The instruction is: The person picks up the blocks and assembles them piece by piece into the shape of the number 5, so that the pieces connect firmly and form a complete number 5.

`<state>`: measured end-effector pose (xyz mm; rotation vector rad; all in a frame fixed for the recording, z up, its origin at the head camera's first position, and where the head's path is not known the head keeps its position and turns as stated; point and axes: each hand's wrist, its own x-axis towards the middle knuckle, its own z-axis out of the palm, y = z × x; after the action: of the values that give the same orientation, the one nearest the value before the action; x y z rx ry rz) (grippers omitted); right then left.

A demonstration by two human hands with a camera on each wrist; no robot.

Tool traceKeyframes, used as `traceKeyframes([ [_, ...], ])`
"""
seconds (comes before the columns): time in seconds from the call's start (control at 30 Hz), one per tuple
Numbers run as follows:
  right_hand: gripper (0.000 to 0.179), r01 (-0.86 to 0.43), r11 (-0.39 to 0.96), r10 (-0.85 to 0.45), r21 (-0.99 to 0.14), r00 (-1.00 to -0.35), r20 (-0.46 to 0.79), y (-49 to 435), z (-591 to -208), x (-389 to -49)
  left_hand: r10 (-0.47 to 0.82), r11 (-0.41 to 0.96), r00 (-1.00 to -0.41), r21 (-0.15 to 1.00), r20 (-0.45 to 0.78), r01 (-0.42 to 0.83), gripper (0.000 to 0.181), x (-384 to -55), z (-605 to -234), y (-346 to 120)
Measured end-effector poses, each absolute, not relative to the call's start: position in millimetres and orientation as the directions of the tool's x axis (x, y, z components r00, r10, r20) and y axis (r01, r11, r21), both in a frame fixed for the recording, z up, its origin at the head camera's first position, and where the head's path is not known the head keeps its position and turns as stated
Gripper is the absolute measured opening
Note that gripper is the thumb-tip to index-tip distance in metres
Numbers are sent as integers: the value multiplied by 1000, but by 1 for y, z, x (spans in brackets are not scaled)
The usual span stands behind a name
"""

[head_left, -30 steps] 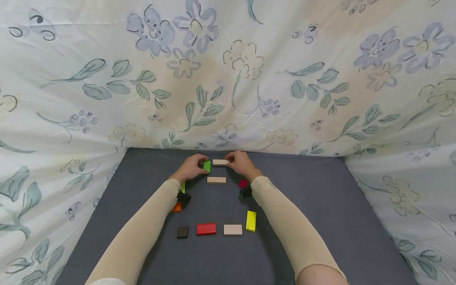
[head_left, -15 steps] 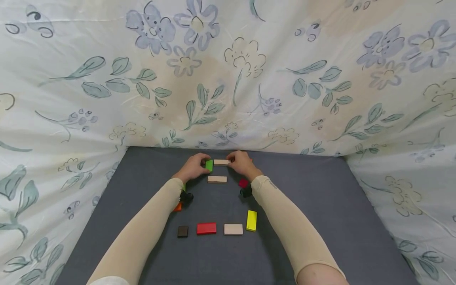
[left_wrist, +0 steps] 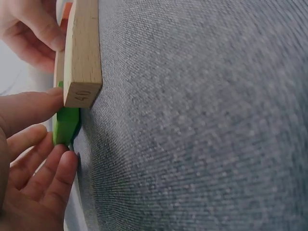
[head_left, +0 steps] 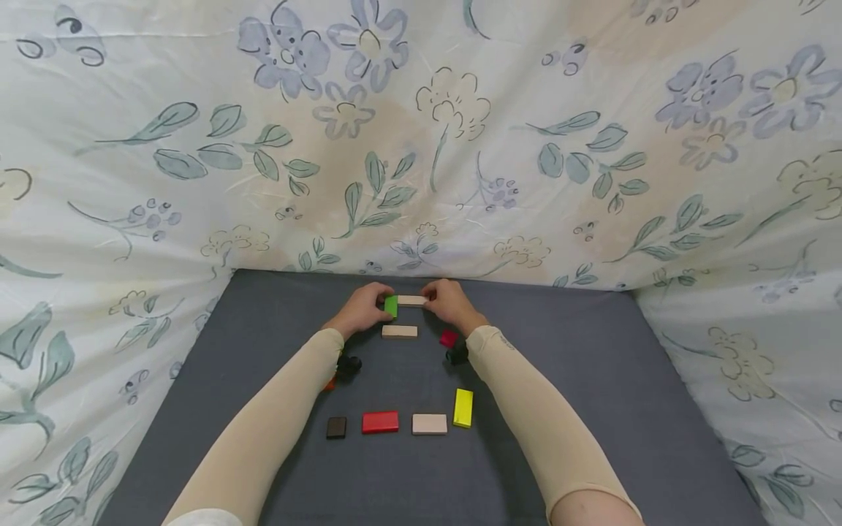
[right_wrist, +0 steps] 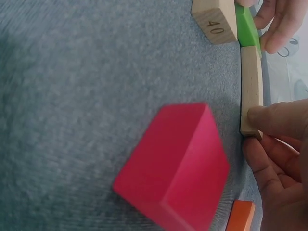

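In the head view, your left hand point(head_left: 360, 307) pinches the green block point(head_left: 391, 307) just below the middle of the frame. Your right hand point(head_left: 450, 302) pinches the right end of the far plank point(head_left: 411, 300), whose left end touches the green block. Just below lies the near plank point(head_left: 399, 332), with the crimson block point(head_left: 449, 338) to its right. Across the lower centre sit the dark block point(head_left: 336, 428), red block point(head_left: 380, 422), pale block point(head_left: 430, 424) and yellow block point(head_left: 463, 408), on the grey cloth point(head_left: 395, 482).
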<state>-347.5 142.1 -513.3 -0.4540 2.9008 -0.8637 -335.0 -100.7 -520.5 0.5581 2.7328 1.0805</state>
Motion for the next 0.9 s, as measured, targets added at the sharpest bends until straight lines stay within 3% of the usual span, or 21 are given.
traceKeyframes([
  [0.23,23,-251,799,-297,-546,-955,5,143,-515,-350,385,685,-923,675,-16,274,55,-337,-521,-97],
  [0.7,23,-262,792,-297,-552,-955,28,147,-515,-354,474,721,-880,562,26,405,53,-341,-518,-93],
  [0.9,23,-269,793,-301,-547,-953,32,148,-516,-355,474,729,-881,554,17,402,50,-340,-519,-90],
])
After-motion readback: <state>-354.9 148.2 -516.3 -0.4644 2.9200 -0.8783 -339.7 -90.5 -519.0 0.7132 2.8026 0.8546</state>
